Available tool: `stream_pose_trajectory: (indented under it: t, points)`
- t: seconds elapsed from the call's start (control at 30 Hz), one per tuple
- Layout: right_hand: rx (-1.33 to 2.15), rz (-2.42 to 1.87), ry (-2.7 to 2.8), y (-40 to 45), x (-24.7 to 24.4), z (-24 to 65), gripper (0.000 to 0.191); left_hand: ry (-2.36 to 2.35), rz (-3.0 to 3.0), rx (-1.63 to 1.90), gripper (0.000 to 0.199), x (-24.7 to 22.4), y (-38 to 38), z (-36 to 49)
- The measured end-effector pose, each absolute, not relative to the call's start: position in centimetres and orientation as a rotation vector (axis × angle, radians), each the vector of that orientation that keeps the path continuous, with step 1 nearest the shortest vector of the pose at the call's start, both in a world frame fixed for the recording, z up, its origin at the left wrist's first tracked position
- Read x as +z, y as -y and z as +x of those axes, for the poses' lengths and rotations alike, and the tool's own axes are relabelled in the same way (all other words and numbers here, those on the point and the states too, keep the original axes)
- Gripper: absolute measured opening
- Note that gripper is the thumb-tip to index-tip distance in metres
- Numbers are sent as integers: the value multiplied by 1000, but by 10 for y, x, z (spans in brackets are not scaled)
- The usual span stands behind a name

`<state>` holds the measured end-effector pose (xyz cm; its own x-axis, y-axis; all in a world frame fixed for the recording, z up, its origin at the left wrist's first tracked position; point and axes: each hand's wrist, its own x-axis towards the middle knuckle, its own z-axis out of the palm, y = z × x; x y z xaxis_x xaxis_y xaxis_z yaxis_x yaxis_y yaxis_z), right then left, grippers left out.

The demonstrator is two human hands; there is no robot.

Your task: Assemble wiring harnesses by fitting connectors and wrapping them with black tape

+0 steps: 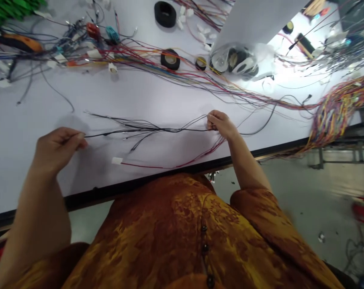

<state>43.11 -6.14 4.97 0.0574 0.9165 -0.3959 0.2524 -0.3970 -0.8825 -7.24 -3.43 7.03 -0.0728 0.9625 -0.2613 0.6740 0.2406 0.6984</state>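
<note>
A bundle of thin black wires (158, 129) stretches across the white table between my two hands. My left hand (63, 146) pinches one black wire end at the left, pulling it fairly straight. Several loose ends fan out to the left from the middle of the bundle. At the right, my right hand (219, 123) is closed around the black wires, and a loop of them stands up beside its fingers. Red wires (197, 158) run from below my right hand to a white connector (117, 161) lying near the table's front edge.
A long run of coloured wires (133, 60) crosses behind, ending in a thick bunch (335, 108) at the right. Black tape rolls (170, 60), a plastic bag (236, 60) and an orange-handled tool (22, 42) lie among them. The dark table edge (109, 188) is close to my body.
</note>
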Motion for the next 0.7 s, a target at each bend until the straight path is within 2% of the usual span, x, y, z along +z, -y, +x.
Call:
stream_pose_trajectory:
  t: [0.23, 0.33, 0.43, 0.5, 0.6, 0.7]
  points:
    - [1539, -1677, 1439, 64, 60, 440, 39, -1890, 1504, 497, 17, 72, 41, -78]
    - [1411, -1728, 1514, 73, 60, 445, 38, -1938, 1636, 447, 26, 79, 44, -75]
    - [1120, -1862, 1687, 84, 58, 449, 32, -1951, 1868, 514, 38, 96, 47, -55]
    - [955, -1918, 1796, 92, 56, 450, 23, -1792, 1959, 639, 39, 105, 49, -26]
    - [863, -1950, 1886, 98, 55, 450, 8, -1342, 2139, 709, 28, 104, 45, 45]
    - [845, -1939, 1940, 99, 56, 448, 2, -998, 2279, 521, 28, 87, 36, 131]
